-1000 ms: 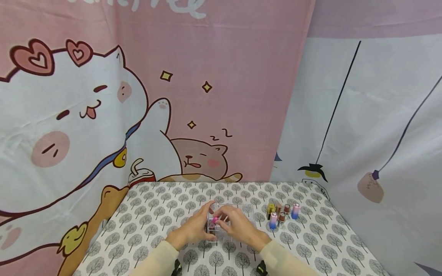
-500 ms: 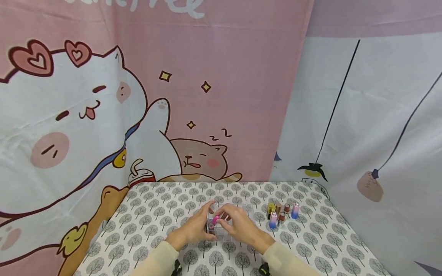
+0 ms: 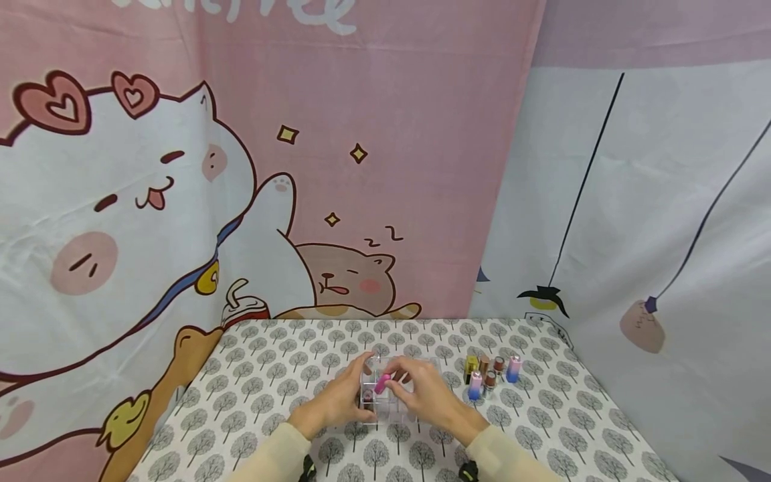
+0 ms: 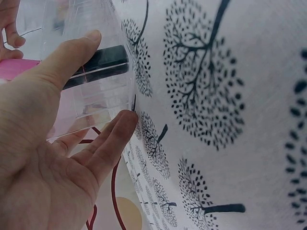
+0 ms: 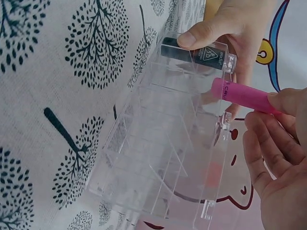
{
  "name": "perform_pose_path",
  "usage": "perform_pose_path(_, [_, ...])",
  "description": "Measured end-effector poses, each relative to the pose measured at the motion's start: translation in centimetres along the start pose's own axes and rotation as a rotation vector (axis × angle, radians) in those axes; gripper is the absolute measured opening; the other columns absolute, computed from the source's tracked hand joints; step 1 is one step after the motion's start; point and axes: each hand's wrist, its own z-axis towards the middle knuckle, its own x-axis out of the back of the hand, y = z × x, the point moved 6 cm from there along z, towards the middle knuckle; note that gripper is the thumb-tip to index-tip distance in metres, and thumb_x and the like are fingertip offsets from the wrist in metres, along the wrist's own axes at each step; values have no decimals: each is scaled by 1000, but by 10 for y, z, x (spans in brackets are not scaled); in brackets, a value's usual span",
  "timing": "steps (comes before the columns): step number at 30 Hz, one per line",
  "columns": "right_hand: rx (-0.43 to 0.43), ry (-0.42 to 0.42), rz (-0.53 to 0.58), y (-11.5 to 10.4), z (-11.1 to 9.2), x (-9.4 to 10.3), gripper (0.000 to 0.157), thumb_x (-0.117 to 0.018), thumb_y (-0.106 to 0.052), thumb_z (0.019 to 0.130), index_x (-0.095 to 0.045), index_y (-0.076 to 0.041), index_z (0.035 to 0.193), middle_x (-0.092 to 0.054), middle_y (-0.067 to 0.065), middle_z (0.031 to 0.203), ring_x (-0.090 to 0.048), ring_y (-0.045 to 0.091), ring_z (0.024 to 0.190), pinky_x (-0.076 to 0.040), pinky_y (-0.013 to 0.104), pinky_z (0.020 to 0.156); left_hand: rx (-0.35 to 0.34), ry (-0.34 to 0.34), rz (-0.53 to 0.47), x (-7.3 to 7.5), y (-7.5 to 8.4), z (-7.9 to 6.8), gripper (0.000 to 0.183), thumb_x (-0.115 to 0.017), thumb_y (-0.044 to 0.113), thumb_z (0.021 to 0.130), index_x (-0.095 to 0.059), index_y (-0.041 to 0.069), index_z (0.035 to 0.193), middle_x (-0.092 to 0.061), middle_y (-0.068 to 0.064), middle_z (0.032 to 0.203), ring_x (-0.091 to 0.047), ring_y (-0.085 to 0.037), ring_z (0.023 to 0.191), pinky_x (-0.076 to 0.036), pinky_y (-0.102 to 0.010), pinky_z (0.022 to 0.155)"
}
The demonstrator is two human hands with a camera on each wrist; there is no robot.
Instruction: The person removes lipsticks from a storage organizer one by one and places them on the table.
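Observation:
A clear plastic organizer (image 3: 391,410) with divided compartments stands on the table before me. My left hand (image 3: 340,396) holds its left end, thumb on the near wall and fingers round the far side. Inside that end compartment is a dark lipstick tube with white print (image 5: 211,56), partly covered by the left thumb in the right wrist view. My right hand (image 3: 424,395) pinches a bright pink lipstick tube (image 5: 244,96) by its upper end. The tube leans, its lower end at the top opening of the organizer beside the dark tube.
Right of the organizer stands a group of several lipsticks: a yellow one (image 3: 472,368), brown-capped ones (image 3: 490,381), and pink-to-blue ones (image 3: 513,369). A tree-patterned cloth (image 3: 289,388) covers the table. A cartoon curtain (image 3: 421,167) hangs behind.
The pink tube has shifted slightly right with my right hand and more of its length shows, now tilted. My left hand keeps its place on the organizer.

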Motion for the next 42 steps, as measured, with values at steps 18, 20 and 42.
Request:
perform_pose_path(18, [3, 44, -33, -1, -7, 26, 27, -85, -7, 105, -78, -16, 129, -87, -3, 108, -80, 5, 99, -74, 35, 91, 10, -10, -16, -2, -1, -1, 138, -108, 31, 81, -18, 20, 185, -61, -15, 166, -71, -16, 107, -69, -46, 95])
perform_pose_path(20, [20, 58, -47, -1, -8, 31, 26, -86, -8, 105, -78, -16, 128, -87, -2, 108, -79, 4, 98, -73, 34, 89, 9, -7, -14, -1, -1, -1, 138, -108, 31, 81, -18, 20, 185, -61, -15, 166, -72, -19, 110, -70, -50, 99])
perform_pose_path(42, [23, 176, -154, 8, -19, 73, 25, -89, -3, 101, -81, -10, 123, -87, -2, 103, -79, 5, 93, -73, 34, 85, 25, -11, -25, -5, -4, 1, 138, -108, 29, 83, -16, 19, 185, -58, -15, 168, -67, -12, 109, -67, -40, 95])
